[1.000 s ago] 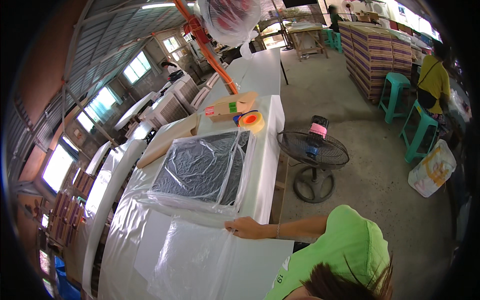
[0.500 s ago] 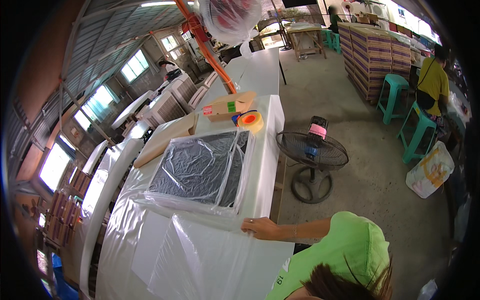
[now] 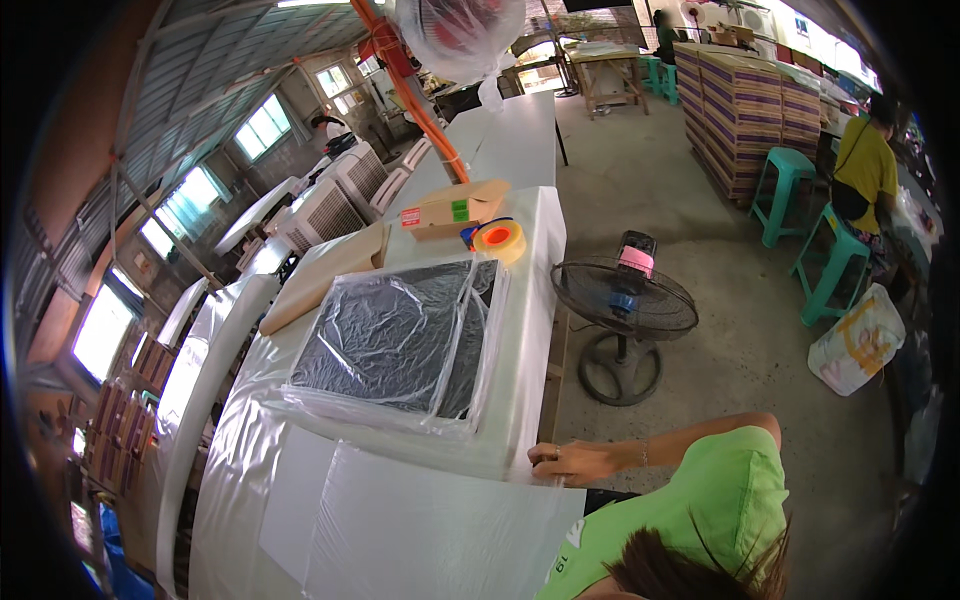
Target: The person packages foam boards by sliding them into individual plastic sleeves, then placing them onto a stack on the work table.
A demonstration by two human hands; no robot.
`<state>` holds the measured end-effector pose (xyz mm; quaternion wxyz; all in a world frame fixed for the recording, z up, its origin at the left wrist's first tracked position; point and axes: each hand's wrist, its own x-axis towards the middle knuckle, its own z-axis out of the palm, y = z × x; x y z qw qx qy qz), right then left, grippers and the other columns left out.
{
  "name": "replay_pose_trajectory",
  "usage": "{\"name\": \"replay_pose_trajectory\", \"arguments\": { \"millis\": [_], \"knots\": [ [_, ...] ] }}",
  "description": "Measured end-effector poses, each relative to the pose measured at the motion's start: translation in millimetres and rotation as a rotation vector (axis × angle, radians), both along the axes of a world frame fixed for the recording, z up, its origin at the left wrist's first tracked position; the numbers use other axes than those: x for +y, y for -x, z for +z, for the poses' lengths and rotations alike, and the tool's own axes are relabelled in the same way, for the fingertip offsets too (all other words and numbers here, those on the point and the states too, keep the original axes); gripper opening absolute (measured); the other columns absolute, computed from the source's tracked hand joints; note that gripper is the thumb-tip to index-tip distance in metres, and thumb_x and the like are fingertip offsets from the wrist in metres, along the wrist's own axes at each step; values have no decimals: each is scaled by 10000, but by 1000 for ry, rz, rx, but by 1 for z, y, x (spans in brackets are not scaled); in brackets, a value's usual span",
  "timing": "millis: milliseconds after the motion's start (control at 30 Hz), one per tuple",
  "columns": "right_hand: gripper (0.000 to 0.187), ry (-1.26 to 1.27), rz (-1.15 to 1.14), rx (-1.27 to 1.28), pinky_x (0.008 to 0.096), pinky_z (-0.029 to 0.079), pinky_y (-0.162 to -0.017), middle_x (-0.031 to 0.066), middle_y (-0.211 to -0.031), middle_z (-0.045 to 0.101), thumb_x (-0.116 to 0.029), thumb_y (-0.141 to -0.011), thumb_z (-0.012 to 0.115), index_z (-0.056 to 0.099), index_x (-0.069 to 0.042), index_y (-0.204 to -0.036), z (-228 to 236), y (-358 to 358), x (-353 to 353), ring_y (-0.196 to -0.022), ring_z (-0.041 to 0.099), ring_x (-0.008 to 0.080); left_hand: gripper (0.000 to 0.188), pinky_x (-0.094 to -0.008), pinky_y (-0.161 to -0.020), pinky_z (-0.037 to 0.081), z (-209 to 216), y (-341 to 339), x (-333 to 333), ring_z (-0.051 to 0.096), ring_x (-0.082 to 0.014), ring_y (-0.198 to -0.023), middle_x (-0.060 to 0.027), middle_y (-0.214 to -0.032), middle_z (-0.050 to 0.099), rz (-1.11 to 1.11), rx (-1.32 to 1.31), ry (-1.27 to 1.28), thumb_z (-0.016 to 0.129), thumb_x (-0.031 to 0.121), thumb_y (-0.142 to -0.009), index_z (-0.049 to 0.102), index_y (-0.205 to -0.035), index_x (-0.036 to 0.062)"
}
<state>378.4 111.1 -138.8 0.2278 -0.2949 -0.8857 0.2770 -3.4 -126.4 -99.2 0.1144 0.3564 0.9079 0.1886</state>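
Observation:
My right hand (image 3: 572, 462) is at the right edge of the table, its fingers curled closed on the edge of a clear plastic film (image 3: 400, 510). The film lies over a flat white panel (image 3: 290, 500) in front of me and looks fairly smooth. Beyond it is a dark flat panel (image 3: 385, 340) wrapped in crinkled clear plastic. My left hand is out of view.
On the table (image 3: 525, 350) stand a cardboard box (image 3: 450, 210) and a roll of yellowish tape (image 3: 500, 240). A black pedestal fan (image 3: 625, 300) stands to the right. Farther right, a person (image 3: 865, 180) sits on a green stool (image 3: 835, 260) near stacked cartons (image 3: 745, 120).
My right hand has moved right, out to the table's edge. The film has been drawn that way and lies flatter, with its bright upright crease gone.

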Motion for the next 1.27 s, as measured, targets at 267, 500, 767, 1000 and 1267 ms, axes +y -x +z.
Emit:
{"name": "replay_pose_trajectory", "arguments": {
  "millis": [267, 500, 767, 1000, 1267],
  "knots": [
    [370, -8, 51, 17, 425, 508, -688, 168, -1242, 365, -54, -826, 520, 414, -59, -1180, -15, -10, 0, -781, 593, 341, 477, -419, -1007, 352, -2, -7, -4, 466, -368, -1179, -230, -1270, 491, -20, -19, 20, 431, 92, -864, 400, -1339, 119],
    [412, 5, 93, 0, 388, 519, -734, 151, -1277, 369, -56, -831, 554, 416, -66, -1219, -32, -11, 0, -860, 605, 320, 484, -415, -1036, 330, -4, -11, -12, 437, -360, -1223, -230, -1313, 462, -41, -22, 36, 430, 123, -884, 382, -1365, 130],
    [342, -17, 20, 112, 391, 534, -638, 129, -1177, 478, -24, -814, 584, 482, -96, -1132, -42, -13, -6, -792, 611, 325, 493, -410, -1069, 305, -15, -40, -86, 404, -351, -1274, -229, -1363, 429, -26, -185, 53, 429, 158, -907, 362, -1396, 143],
    [311, 53, -8, 170, 363, 500, -610, 142, -1058, 516, 100, -729, 581, 541, -49, -999, -34, -19, -24, -787, 598, 328, 288, -347, -762, 465, -62, -66, -113, 586, -260, -855, -161, -998, 606, -35, 82, -416, 434, 112, -935, 507, -1192, 3],
    [256, 19, 9, 174, 279, 467, -665, 161, -1071, 541, 118, -758, 533, 549, -50, -950, -56, -44, -17, -852, 601, 338, 420, -309, -822, 435, -84, -111, -136, 572, -242, -902, -199, -1070, 573, 441, -328, -769, 390, 265, -978, 378, -1280, -27]
  ]
}}
